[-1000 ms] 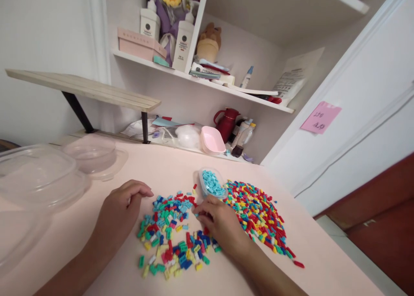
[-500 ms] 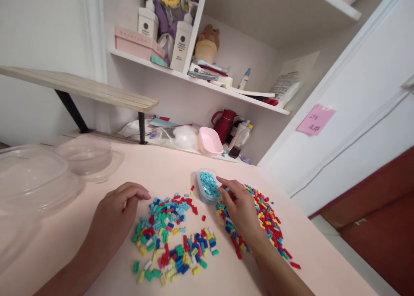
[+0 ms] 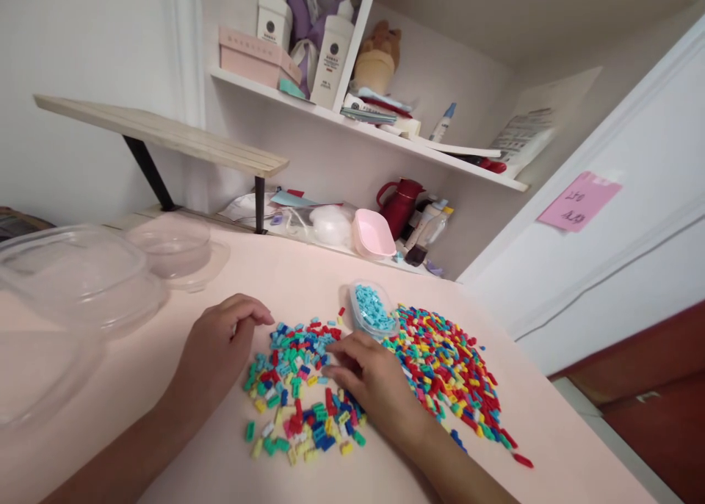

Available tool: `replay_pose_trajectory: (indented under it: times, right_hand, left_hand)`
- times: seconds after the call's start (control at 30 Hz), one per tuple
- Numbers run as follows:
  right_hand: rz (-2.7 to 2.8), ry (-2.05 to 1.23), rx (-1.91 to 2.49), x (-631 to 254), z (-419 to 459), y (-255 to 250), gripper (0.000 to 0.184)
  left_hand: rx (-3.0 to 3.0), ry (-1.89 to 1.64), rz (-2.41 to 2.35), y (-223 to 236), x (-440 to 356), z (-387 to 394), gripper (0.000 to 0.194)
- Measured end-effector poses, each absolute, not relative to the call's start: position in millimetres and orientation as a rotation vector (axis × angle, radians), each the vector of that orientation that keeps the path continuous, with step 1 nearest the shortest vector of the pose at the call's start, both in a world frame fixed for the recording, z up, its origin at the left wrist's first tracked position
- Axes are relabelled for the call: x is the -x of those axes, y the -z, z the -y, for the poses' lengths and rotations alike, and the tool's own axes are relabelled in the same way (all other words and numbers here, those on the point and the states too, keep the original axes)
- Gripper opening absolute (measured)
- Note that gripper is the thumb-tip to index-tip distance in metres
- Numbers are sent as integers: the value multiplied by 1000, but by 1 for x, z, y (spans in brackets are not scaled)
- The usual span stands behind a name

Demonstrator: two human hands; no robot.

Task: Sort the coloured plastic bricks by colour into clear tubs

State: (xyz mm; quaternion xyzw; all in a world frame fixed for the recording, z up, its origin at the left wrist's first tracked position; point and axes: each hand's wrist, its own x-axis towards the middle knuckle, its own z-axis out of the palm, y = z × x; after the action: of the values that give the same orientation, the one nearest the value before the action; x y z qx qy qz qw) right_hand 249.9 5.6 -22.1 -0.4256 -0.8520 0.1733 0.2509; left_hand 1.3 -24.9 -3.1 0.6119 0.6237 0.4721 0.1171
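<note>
My left hand (image 3: 225, 344) rests on the table at the left edge of a loose spread of small toy bricks (image 3: 300, 357). Its fingers are loosely bent, with a gap at the thumb and nothing visible in them. Over the right side of that spread is my right hand (image 3: 370, 375), thumb and index finger apart, fingertips close to light blue bricks. No brick shows between them. Just behind it stands a small clear tub (image 3: 374, 309) holding light blue bricks. A larger mixed heap of bricks (image 3: 449, 364) lies to the right, partly hidden by my right hand.
Clear plastic containers (image 3: 71, 269) stand at the left of the pink tabletop (image 3: 280, 265). Behind are a wooden riser (image 3: 165, 138) on black legs, a pink bowl (image 3: 374, 234), a red jug (image 3: 401, 206) and bottles (image 3: 429, 228). A white shelf (image 3: 374, 128) hangs above.
My right hand has moved left, from beside the tub of light blue bricks to the loose spread. My left hand keeps its place by the bricks. The view has shifted slightly.
</note>
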Motion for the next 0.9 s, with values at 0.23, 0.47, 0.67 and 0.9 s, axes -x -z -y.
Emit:
replay_pose_trajectory:
  times: [0.23,0.47,0.67,0.9]
  right_hand:
    - [2263,-498,1154,-248,-5,23,9]
    - [2194,-618,1179,-248,-6,21,10]
    - [2137,-645,1144,-257,-3,7,15]
    - [1908,-334,1178,-290,-26,-8,8]
  left_hand:
    - [-1797,-1375,-1823,4,-1,24,28]
    - [-1779,-1370,-1837,4,0,24,28]
    - [-1781,-1353,-1856,4,1,23,29]
    - [-1785,-1343,-1853,6,2,20,29]
